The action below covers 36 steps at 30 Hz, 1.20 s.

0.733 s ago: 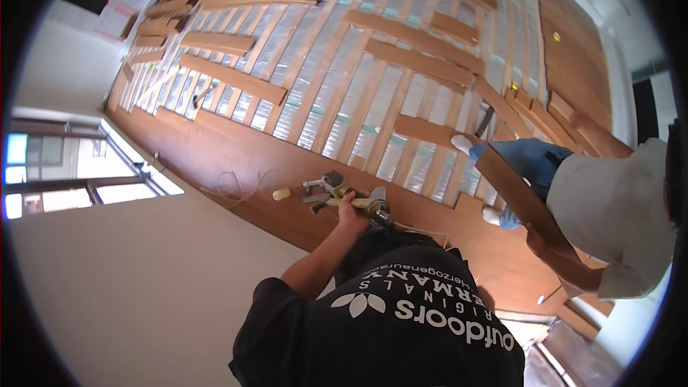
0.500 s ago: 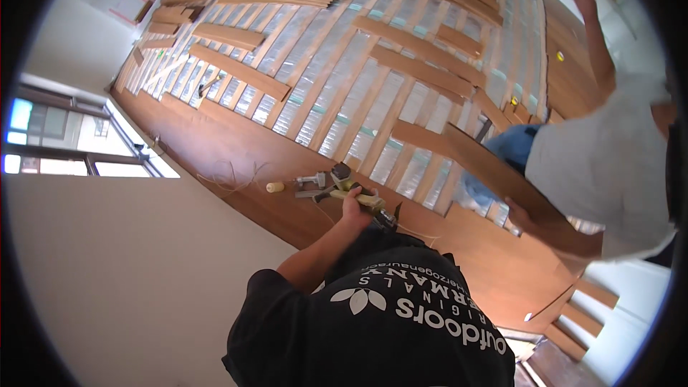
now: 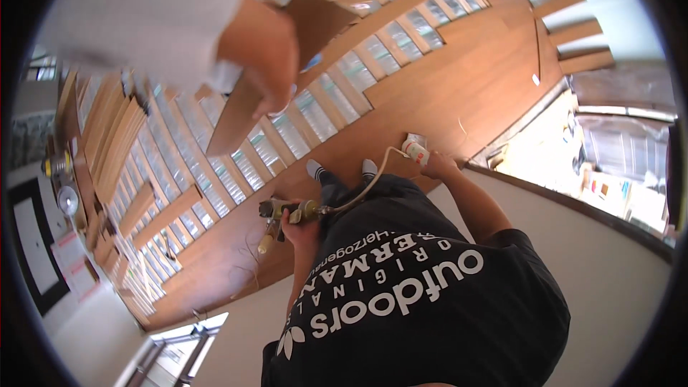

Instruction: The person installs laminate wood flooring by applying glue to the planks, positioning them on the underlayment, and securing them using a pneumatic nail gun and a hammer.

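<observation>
My left hand [image 3: 299, 226] is closed round the body of a greenish pneumatic nail gun [image 3: 271, 209], held in front of my black shirt. A pale air hose [image 3: 373, 179] runs from its rear end and curves over to the right. On the right, my right hand [image 3: 436, 165] is wrapped round a white bottle [image 3: 416, 149] with red and green print, held above the laid floor. The fingers on its far side are hidden.
A co-worker's arm [image 3: 261, 46] with a brown floorboard [image 3: 240, 118] reaches in at upper left. Laid wood flooring [image 3: 423, 86] borders open battens over silvery sheeting [image 3: 312, 111]. Loose boards [image 3: 115, 136] are stacked at left. A wall and a doorway [image 3: 573, 150] stand at right.
My view has swung to the right. My right hand has come into sight, holding the white bottle. The nail gun stays in my left hand. The co-worker with the board now shows at upper left.
</observation>
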Available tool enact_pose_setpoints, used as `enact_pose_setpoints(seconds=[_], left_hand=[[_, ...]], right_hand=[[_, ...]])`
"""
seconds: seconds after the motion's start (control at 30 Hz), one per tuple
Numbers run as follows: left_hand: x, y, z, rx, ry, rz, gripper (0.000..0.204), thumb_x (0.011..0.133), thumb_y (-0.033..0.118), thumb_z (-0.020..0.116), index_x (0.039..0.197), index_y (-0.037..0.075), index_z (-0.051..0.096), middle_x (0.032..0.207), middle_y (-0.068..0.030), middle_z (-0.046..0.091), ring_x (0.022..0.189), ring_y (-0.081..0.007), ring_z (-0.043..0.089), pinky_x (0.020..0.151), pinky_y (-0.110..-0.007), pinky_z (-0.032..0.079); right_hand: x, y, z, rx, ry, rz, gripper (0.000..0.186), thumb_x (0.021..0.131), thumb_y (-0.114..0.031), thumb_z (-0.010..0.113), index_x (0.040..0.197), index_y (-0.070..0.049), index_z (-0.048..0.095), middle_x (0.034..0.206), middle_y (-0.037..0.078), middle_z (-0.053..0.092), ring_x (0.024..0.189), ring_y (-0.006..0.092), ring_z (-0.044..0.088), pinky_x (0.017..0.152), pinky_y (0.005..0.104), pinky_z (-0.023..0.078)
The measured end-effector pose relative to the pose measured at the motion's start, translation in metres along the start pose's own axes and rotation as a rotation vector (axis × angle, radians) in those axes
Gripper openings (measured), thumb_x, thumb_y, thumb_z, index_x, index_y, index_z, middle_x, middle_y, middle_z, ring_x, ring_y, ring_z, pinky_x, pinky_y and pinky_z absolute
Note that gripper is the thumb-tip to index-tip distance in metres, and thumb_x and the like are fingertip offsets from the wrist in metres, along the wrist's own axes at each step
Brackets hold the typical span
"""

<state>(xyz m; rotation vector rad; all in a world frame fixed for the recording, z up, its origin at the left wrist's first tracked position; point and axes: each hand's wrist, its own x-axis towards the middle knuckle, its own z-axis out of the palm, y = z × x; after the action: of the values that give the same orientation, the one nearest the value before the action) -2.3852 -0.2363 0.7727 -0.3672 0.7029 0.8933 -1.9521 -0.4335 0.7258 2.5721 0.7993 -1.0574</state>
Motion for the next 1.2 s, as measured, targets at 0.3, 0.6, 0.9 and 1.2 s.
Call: enact_pose_setpoints(seconds=[0.3, 0.6, 0.9, 1.2], left_hand=[[-0.001, -0.014, 0.011, -0.024, 0.032, -0.064, 0.034, 0.090, 0.027, 0.064, 0.117, 0.008, 0.059, 0.112, -0.0083, 0.064, 0.108, -0.0269, 0.060, 0.107, -0.047, 0.042], [0.026, -0.003, 0.030, 0.011, 0.128, -0.127, 0.034, 0.092, 0.029, 0.065, 0.117, 0.007, 0.059, 0.112, -0.0087, 0.063, 0.107, -0.0267, 0.059, 0.101, -0.043, 0.044], [0.161, 0.012, 0.064, 0.304, 0.150, -0.130, 0.024, 0.099, 0.026, 0.060, 0.113, 0.007, 0.058, 0.103, -0.0091, 0.064, 0.100, -0.0257, 0.064, 0.085, -0.045, 0.055], [0.384, 0.044, -0.034, 0.256, -0.077, -0.248, 0.043, 0.101, 0.019, 0.057, 0.138, 0.000, 0.049, 0.119, -0.0108, 0.058, 0.109, -0.0236, 0.060, 0.101, -0.039, 0.051]], right_hand=[[0.001, 0.071, 0.056, 0.061, -0.238, 0.154, 0.063, 0.075, -0.042, 0.081, 0.121, -0.001, 0.068, 0.113, 0.018, 0.075, 0.104, 0.0302, 0.074, 0.089, 0.0439, 0.059], [0.019, 0.081, 0.064, 0.095, -0.262, 0.266, 0.067, 0.069, -0.042, 0.087, 0.116, 0.002, 0.067, 0.107, 0.018, 0.076, 0.092, 0.0333, 0.076, 0.083, 0.0431, 0.061], [0.112, 0.009, 0.033, 0.055, -0.237, 0.283, 0.072, 0.075, -0.038, 0.083, 0.130, 0.002, 0.058, 0.120, 0.025, 0.071, 0.114, 0.0376, 0.069, 0.096, 0.0471, 0.057], [0.405, -0.059, 0.120, -0.398, -0.202, 0.268, 0.069, 0.079, -0.042, 0.085, 0.129, -0.003, 0.058, 0.124, 0.019, 0.071, 0.114, 0.0331, 0.070, 0.097, 0.0444, 0.056]])
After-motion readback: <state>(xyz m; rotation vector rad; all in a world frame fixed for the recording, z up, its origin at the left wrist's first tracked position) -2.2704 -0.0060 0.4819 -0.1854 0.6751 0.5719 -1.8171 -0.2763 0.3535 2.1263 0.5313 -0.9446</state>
